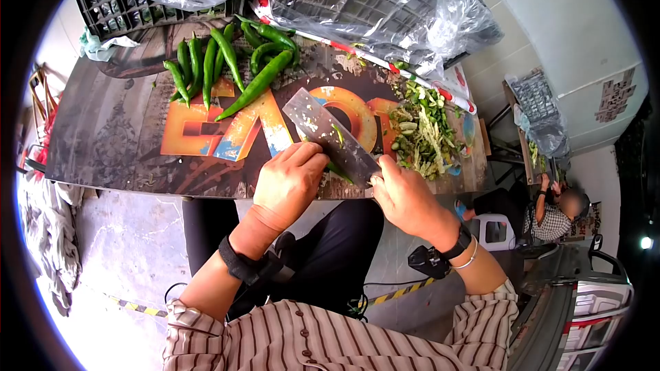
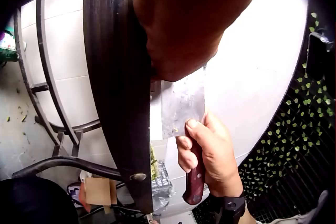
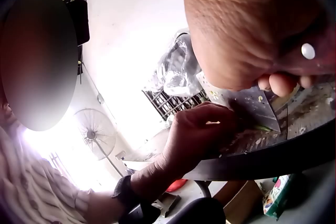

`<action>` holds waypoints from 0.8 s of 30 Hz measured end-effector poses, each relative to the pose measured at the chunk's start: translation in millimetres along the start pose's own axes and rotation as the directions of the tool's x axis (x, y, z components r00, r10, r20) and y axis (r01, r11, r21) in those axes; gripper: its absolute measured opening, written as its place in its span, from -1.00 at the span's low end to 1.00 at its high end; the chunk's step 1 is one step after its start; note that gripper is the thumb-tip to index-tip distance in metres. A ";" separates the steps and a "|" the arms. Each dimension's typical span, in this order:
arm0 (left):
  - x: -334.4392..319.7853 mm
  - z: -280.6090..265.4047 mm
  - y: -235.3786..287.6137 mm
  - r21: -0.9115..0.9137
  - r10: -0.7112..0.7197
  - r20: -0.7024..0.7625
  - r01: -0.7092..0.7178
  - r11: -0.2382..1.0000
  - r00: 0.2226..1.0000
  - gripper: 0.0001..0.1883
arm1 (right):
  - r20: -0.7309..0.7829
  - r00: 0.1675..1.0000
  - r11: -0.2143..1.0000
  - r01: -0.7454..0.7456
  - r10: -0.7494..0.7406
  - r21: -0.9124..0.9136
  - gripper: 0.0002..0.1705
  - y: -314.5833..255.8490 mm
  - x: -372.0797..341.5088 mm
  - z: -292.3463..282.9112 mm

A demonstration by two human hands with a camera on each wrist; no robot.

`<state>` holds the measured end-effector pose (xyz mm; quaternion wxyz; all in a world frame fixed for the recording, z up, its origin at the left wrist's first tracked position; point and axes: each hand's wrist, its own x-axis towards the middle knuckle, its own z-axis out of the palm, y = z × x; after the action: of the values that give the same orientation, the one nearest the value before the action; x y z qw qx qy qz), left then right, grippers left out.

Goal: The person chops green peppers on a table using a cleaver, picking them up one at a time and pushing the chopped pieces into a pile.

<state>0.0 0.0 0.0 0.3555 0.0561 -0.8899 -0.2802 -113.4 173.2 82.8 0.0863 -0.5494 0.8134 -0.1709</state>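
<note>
your right hand (image 1: 409, 199) grips the knife (image 1: 328, 139) by its handle while your left hand (image 1: 292, 175) curls round a chilli (image 1: 336, 170) at the blade, seemingly steadying it, whole chillies (image 1: 264, 84) left of the knife, cut pieces (image 1: 426, 134) right, presumably kept apart.

Left hand (image 1: 292, 173) near curled right hand (image 1: 407, 196)

Right hand (image 1: 407, 199) gripping a cleaver (image 1: 328, 139), left hand (image 1: 291, 177) close beside it holding a green pepper (image 1: 335, 170), whole peppers (image 1: 227, 55) beyond the grip leftward, chopped pieces (image 1: 421, 139) just beyond it rightward
</note>
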 end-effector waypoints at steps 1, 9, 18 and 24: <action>0.1 -1.2 1.9 0.000 0.006 -0.007 -0.006 1.000 1.000 -0.86 | 0.019 1.000 1.000 -0.017 0.017 -0.003 -0.77 -2.9 0.1 -2.8; 2.0 1.9 -2.6 -0.007 0.027 -0.038 -0.028 1.000 0.999 -0.83 | 0.092 0.994 0.997 -0.067 0.064 0.034 -0.81 -3.8 9.9 -4.1; 1.8 2.0 -2.1 -0.005 0.015 -0.019 -0.015 1.000 1.000 -0.83 | 0.054 0.998 1.000 0.023 -0.022 -0.014 -0.80 6.1 13.7 -1.1; 1.9 1.3 -0.5 -0.017 -0.009 -0.008 0.009 1.000 1.000 -0.87 | 0.033 0.998 0.999 0.051 -0.051 -0.017 -0.79 7.2 12.7 0.4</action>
<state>-2.3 -0.4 0.1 0.3586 0.0581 -0.8857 -0.2891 -124.3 163.8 80.3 0.0905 -0.5733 0.7991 -0.1569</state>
